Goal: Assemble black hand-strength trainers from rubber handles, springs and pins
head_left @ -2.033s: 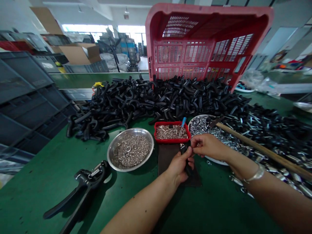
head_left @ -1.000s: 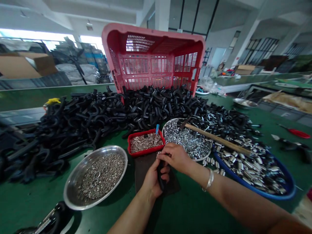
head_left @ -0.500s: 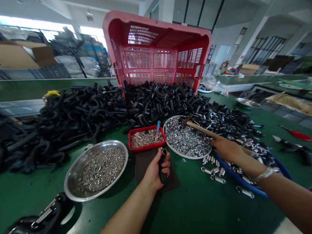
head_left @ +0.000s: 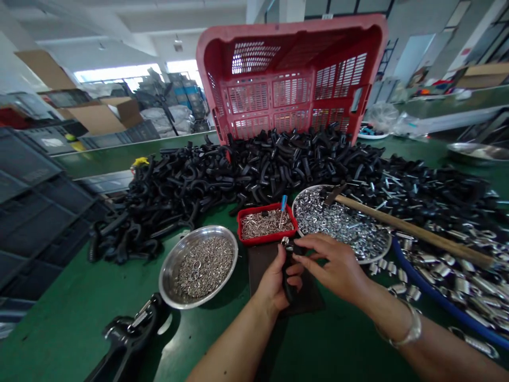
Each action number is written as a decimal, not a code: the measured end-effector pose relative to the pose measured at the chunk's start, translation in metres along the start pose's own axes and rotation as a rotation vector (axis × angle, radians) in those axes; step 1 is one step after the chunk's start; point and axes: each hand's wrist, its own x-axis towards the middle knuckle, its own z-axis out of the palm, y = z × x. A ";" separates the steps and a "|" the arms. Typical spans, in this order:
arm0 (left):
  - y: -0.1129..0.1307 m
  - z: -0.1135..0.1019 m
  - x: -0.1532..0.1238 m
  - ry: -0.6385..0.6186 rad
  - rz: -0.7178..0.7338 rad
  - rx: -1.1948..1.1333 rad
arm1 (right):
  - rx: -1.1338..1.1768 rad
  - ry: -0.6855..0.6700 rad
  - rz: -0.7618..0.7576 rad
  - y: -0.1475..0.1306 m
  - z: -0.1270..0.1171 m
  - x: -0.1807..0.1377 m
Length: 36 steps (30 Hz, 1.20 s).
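Observation:
My left hand (head_left: 276, 278) is wrapped round a black plastic handle (head_left: 287, 281), held upright over a dark brown mat (head_left: 258, 262). A small shiny metal part (head_left: 285, 241) sits at the handle's top end. My right hand (head_left: 334, 265) reaches in from the right, its fingertips pinched at the top of the handle beside that metal part. What the fingertips hold is too small to make out. A silver bracelet (head_left: 409, 329) circles my right wrist.
Beyond my hands stand a red tray of pins (head_left: 265, 225) with a blue-handled tool, a steel bowl of rings (head_left: 199, 265), a plate of nuts (head_left: 342, 223) under a wooden-handled hammer (head_left: 409, 231), a blue tub of metal sleeves (head_left: 445, 276). A heap of black handles (head_left: 246, 170) spills from a tipped red crate (head_left: 294, 74). A black tool (head_left: 127, 339) lies lower left.
My right hand had gone out to the tub of metal sleeves and has come back to the top of the handle. The left hand kept its grip. The view swung left.

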 end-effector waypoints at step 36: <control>0.002 0.012 0.000 0.278 0.410 0.700 | -0.389 -0.237 0.165 0.029 0.010 -0.003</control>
